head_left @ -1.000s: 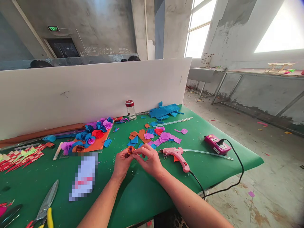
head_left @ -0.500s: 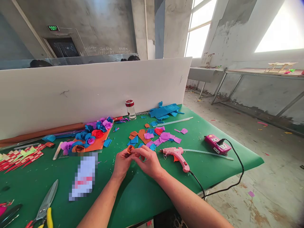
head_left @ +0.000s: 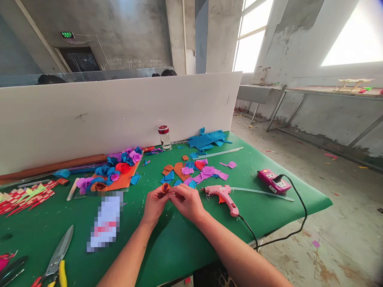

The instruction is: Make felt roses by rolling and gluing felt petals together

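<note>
Between my hands is a small orange-brown paper flower [head_left: 165, 188], rolled into a bud. My left hand [head_left: 154, 205] pinches it from the left and below. My right hand [head_left: 187, 202] has its fingertips pressed together against the flower's right side; whether they grip a petal is hidden. Just beyond my hands lie loose paper petals [head_left: 208, 172] in purple, blue, orange and red. A pink hot glue gun [head_left: 223, 195] rests on its side right of my right hand, a glue stick [head_left: 263, 193] reaching out from its back.
Finished paper flowers [head_left: 115, 169] sit on an orange sheet at the left. Scissors [head_left: 58, 255] lie front left. A lidded glass jar [head_left: 164, 138] stands by the white board [head_left: 119, 111]. Blue crepe paper [head_left: 208, 139] is at the back. A pink power box [head_left: 273, 182] with a black cord sits right.
The flower has tipped slightly so its rolled top shows more. My right fingers have closed in and shifted a little beside it. Everything on the table stays put.
</note>
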Demonstrator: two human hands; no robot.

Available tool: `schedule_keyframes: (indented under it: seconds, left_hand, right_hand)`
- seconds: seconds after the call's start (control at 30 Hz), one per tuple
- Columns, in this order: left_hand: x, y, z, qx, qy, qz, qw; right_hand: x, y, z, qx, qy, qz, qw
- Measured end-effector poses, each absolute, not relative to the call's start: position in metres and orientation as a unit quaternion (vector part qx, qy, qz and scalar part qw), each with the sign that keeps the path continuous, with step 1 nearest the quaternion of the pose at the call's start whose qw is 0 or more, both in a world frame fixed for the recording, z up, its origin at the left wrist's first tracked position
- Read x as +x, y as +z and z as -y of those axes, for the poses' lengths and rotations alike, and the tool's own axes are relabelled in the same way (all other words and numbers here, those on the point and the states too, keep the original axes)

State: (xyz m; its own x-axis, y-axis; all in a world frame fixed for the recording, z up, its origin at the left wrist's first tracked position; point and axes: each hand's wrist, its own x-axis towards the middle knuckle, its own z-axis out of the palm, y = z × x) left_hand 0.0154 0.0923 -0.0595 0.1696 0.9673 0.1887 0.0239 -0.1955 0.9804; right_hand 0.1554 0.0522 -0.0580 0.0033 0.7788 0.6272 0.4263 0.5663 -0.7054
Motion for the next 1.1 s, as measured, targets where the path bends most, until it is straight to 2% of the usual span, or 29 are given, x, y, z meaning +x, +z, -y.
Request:
schedule_keyframes:
  seconds: [0.3, 0.57, 0.8, 1.1]
  left_hand:
    - [0.016, -0.057, -0.091, 0.608, 0.496, -0.412, 0.463]
    - [0.016, -0.057, -0.09, 0.608, 0.492, -0.41, 0.469]
    - [0.016, -0.059, -0.091, 0.624, 0.496, -0.401, 0.451]
    - [0.017, -0.057, -0.089, 0.656, 0.489, -0.411, 0.403]
  right_hand:
    - [0.156, -0.06, -0.053, -0.442, 0.143, 0.69, 0.555]
    - [0.163, -0.054, -0.052, -0.422, 0.158, 0.667, 0.594]
    - [0.163, -0.055, -0.054, -0.437, 0.174, 0.659, 0.586]
    - [0.168, -0.053, -0.052, -0.472, 0.124, 0.676, 0.551]
